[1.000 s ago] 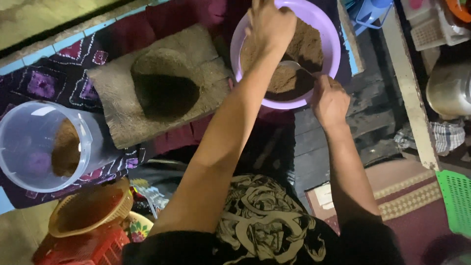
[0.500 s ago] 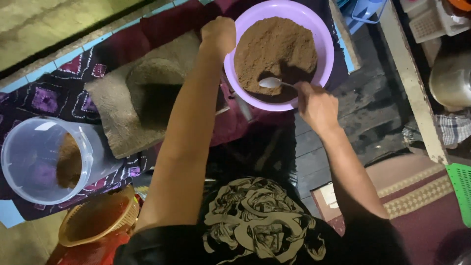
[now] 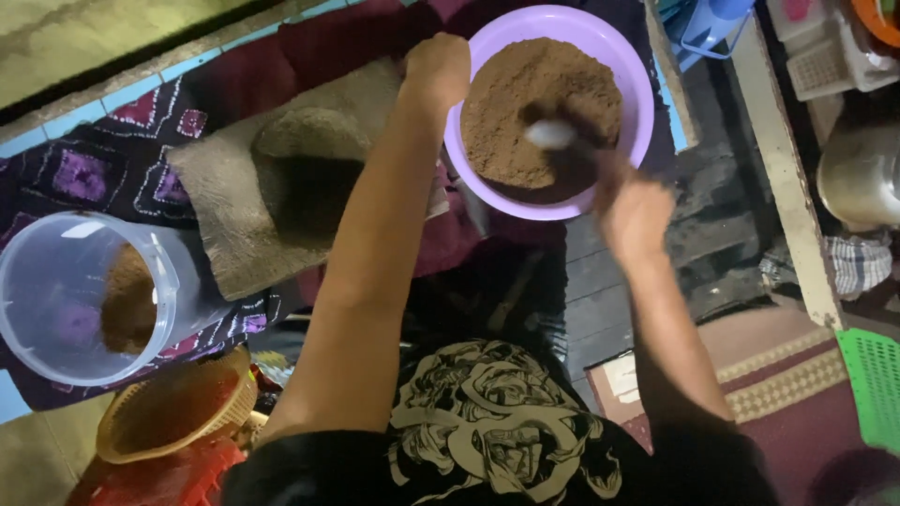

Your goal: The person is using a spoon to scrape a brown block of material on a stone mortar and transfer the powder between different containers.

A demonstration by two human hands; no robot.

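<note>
From the head camera, looking straight down: the left hand (image 3: pixel 436 70) clamps the near-left rim of the purple bowl (image 3: pixel 637 122), fingers curled shut over the edge, which looks like a way to steady the bowl while the other hand works in it. The right hand (image 3: pixel 633 211) is closed around the handle of a spoon (image 3: pixel 551 134), whose pale bowl end lies on the brown powder (image 3: pixel 525 103) heaped inside (the handle itself is mostly hidden by the hand and motion blur). The powder fills the bowl nearly to its rim, higher on the far side, so there is little free wall left to contain spills.

Left of the bowl a flat grinding stone (image 3: pixel 281 197) with a dark hollow sits on a patterned cloth (image 3: pixel 84 173), just beside the bowl and under the left forearm. Further left a clear plastic tub (image 3: pixel 56 300) holds a smaller amount of brown powder, well apart from the bowl. Near the person's left side lies an orange woven basket (image 3: pixel 169 412). To the right, a wooden plank edge (image 3: pixel 778 178) runs close past the bowl, crowding that side; the open room lies between the arms.
</note>
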